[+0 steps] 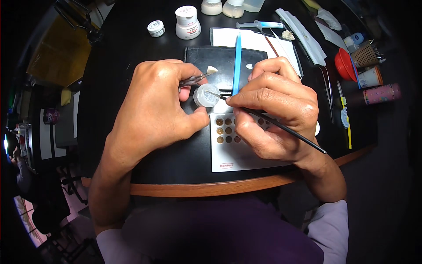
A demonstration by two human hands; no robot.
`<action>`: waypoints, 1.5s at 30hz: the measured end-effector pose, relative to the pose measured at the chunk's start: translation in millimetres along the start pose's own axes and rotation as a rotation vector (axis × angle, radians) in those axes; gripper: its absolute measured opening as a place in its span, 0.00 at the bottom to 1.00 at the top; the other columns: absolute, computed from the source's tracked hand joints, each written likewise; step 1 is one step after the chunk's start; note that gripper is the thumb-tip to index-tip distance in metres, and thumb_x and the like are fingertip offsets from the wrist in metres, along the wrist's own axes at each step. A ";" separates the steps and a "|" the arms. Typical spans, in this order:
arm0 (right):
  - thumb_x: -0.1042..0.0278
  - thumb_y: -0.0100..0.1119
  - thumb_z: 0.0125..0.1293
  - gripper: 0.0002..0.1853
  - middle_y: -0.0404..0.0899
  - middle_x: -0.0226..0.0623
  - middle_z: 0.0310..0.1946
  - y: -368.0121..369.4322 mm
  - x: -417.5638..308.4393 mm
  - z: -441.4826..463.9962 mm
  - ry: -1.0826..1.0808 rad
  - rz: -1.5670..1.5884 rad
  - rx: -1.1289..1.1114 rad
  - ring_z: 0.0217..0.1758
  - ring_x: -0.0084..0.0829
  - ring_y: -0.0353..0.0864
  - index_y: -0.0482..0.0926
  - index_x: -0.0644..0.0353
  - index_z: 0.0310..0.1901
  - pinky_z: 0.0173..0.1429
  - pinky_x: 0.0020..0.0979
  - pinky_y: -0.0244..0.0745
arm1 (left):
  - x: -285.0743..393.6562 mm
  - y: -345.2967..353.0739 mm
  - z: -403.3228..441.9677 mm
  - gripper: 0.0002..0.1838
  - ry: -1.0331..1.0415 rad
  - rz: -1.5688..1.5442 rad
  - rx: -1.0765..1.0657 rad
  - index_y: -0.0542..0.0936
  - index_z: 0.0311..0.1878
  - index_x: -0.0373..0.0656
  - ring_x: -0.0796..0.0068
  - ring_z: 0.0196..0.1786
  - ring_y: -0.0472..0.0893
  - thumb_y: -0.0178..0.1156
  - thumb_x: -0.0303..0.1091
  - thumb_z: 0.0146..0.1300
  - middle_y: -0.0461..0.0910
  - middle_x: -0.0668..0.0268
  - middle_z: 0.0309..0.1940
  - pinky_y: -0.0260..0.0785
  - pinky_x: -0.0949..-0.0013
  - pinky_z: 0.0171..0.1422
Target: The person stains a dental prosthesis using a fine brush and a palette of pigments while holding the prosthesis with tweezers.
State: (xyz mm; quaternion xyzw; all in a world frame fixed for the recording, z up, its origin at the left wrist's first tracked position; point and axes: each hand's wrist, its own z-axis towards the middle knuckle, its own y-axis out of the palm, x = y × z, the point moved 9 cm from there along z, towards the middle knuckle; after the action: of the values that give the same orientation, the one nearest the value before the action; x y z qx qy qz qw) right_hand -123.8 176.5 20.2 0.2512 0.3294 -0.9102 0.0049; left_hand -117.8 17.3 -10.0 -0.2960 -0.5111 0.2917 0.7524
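Observation:
My left hand [160, 99] is closed round metal locking tweezers [192, 81], whose tips carry a small white tooth crown [212, 69]. Its thumb and fingers also steady a small clear jar [201, 97], tilted so its mouth faces up. Pinched in my right hand [274, 103] is a thin black-handled brush [285, 128], its tip inside the jar. A blue stick-like tool [238, 61] stretches away beyond my right fingers; whether they touch it I cannot tell. Beneath my right hand lies a white palette [228, 159] with several round brownish wells, partly hidden.
A black case [204, 55] lies beyond my hands. White powder jars [187, 27] and a small lidded pot [156, 29] stand behind it. Syringes [259, 25], long tweezers [327, 90], a yellow toothbrush [347, 125], a red bowl [345, 64] and a pink can [382, 93] are rightward.

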 end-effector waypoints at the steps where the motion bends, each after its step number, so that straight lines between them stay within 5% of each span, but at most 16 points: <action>1: 0.81 0.67 0.44 0.13 0.85 0.35 0.26 -0.7 -0.4 0.4 -0.001 -0.003 0.002 0.33 0.33 0.81 0.91 0.64 0.35 0.51 0.36 0.78 | -0.4 0.2 0.0 0.18 -0.005 0.004 -0.004 0.90 0.39 0.35 0.80 0.24 0.71 0.73 0.27 0.40 0.71 0.68 0.22 0.62 0.72 0.29; 17: 0.80 0.66 0.49 0.07 0.85 0.37 0.26 -9.8 12.7 -0.5 0.068 0.093 -0.004 0.34 0.31 0.79 0.89 0.68 0.32 0.57 0.38 0.74 | -8.0 0.0 -1.9 0.17 -0.065 -0.028 -0.127 0.90 0.39 0.33 0.79 0.25 0.74 0.74 0.26 0.42 0.78 0.65 0.24 0.66 0.72 0.31; 18: 0.79 0.66 0.47 0.07 0.85 0.36 0.26 -12.8 16.2 -1.9 0.094 0.115 0.026 0.35 0.30 0.79 0.89 0.66 0.31 0.48 0.33 0.73 | -10.5 0.8 -2.5 0.16 -0.089 -0.033 -0.157 0.90 0.39 0.33 0.78 0.26 0.74 0.74 0.26 0.42 0.79 0.64 0.25 0.67 0.72 0.31; 22: 0.80 0.64 0.47 0.06 0.83 0.35 0.27 -21.3 29.2 -10.2 0.154 0.252 0.064 0.37 0.27 0.77 0.86 0.66 0.29 0.40 0.28 0.71 | -17.0 5.5 -5.8 0.17 -0.154 -0.033 -0.231 0.91 0.40 0.32 0.78 0.26 0.76 0.78 0.25 0.43 0.81 0.62 0.25 0.68 0.71 0.30; 30: 0.78 0.58 0.51 0.05 0.80 0.36 0.28 -33.2 36.2 -15.9 0.215 0.353 0.118 0.40 0.28 0.74 0.83 0.68 0.29 0.49 0.31 0.70 | -18.5 7.2 -7.7 0.22 -0.172 -0.013 -0.286 0.91 0.44 0.30 0.77 0.27 0.77 0.80 0.23 0.42 0.83 0.60 0.28 0.71 0.69 0.31; 37: 0.76 0.59 0.54 0.09 0.81 0.39 0.30 -36.4 33.4 -20.2 0.219 0.457 0.211 0.43 0.29 0.74 0.83 0.69 0.35 0.52 0.33 0.70 | -6.7 -42.6 -14.8 0.28 -0.016 -0.029 -0.134 0.88 0.59 0.31 0.83 0.28 0.70 0.60 0.19 0.50 0.76 0.67 0.29 0.64 0.76 0.34; 45: 0.77 0.57 0.58 0.11 0.80 0.43 0.36 -41.0 29.2 -25.1 0.193 0.401 0.253 0.44 0.28 0.75 0.83 0.73 0.40 0.49 0.31 0.74 | 7.9 -45.0 -19.3 0.22 0.152 0.070 -0.006 0.84 0.63 0.27 0.73 0.31 0.76 0.64 0.15 0.65 0.78 0.59 0.33 0.67 0.71 0.37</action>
State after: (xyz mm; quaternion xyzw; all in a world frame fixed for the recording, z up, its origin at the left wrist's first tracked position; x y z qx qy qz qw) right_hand -145.1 228.3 14.7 0.3960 0.1554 -0.8967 0.1225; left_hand -91.0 -9.2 22.3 -0.3372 -0.4429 0.2929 0.7774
